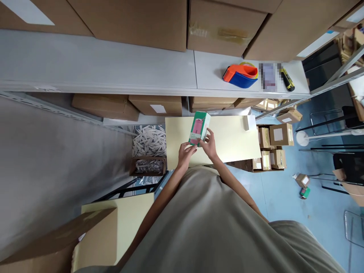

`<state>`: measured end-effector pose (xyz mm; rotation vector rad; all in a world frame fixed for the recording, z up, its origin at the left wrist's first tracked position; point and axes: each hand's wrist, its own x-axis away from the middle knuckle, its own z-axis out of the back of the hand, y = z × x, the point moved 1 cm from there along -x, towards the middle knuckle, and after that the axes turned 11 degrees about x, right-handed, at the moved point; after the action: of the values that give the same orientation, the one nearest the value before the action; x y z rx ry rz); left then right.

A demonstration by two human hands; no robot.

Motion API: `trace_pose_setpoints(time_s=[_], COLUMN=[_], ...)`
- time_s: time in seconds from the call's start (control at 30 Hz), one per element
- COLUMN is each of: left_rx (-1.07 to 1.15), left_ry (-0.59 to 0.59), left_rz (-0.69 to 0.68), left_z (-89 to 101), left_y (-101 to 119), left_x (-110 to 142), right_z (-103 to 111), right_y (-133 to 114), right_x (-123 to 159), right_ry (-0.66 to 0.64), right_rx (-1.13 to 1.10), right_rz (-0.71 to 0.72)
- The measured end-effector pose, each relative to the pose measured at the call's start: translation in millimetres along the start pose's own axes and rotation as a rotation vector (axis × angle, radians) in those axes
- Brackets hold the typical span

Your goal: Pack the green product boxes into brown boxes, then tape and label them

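Note:
A small green and white carton [200, 127] with a pink product picture on its front is held tilted over a pale yellow tabletop [227, 140]. My left hand [185, 152] has its fingertips against the carton's lower left edge. Around its lower right side my right hand [209, 145] is closed, thumb on the front. Part of the right fingers is hidden behind the carton. A small white box [250, 123] stands near the right end of the tabletop.
Above the tabletop runs a grey shelf [127, 68] with large cardboard boxes, an orange and blue tape dispenser [241, 76] and a yellow-black utility knife [287, 80]. Many white strips [149, 141] lie to the left. Smaller cartons [280, 134] are stacked at right; an open cardboard box [96, 239] stands lower left.

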<state>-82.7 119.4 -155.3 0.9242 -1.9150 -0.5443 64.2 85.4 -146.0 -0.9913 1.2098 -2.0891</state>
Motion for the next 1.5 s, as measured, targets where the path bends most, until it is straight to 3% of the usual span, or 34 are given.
trace_pose_setpoints(time_s=[0.2, 0.53, 0.83, 1.03, 1.17, 1.23, 1.37, 1.5], left_rx=[0.137, 0.102, -0.017, -0.252, -0.319, -0.244, -0.012, 0.089], left_ry=[0.007, -0.073, -0.095, 0.134, 0.105, 0.070, 0.009, -0.019], left_rz=[0.212, 0.224, 0.126, -0.027, -0.115, -0.059, 0.194, 0.248], left_z=[12.2, -0.4, 5.4, 5.2, -0.5, -1.3, 2.6, -0.1], left_y=[2.8, 13.6, 22.1, 7.2, -2.9, -6.7, -15.0, -27.3], left_x=[-6.7, -27.6, -36.8, -34.0, -24.4, -20.6, -18.6, -16.6], right_z=[-0.4, 2.0, -15.0, -18.1, -15.2, -11.2, 2.1, 24.3], right_y=[12.1, 12.0, 11.3, 8.1, 18.6, 27.0, 42.1, 50.0], right_x=[-1.5, -19.3, -30.5, -22.0, -23.7, -26.7, -29.1, -28.6], right_ry=[-0.059, -0.026, -0.085, 0.054, 0.032, 0.006, -0.041, -0.092], right_rx=[-0.121, -0.271, -0.274, -0.028, -0.056, -0.130, -0.213, -0.227], right_rz=[-0.038, -0.066, -0.050, 0.026, -0.027, -0.079, -0.132, -0.071])
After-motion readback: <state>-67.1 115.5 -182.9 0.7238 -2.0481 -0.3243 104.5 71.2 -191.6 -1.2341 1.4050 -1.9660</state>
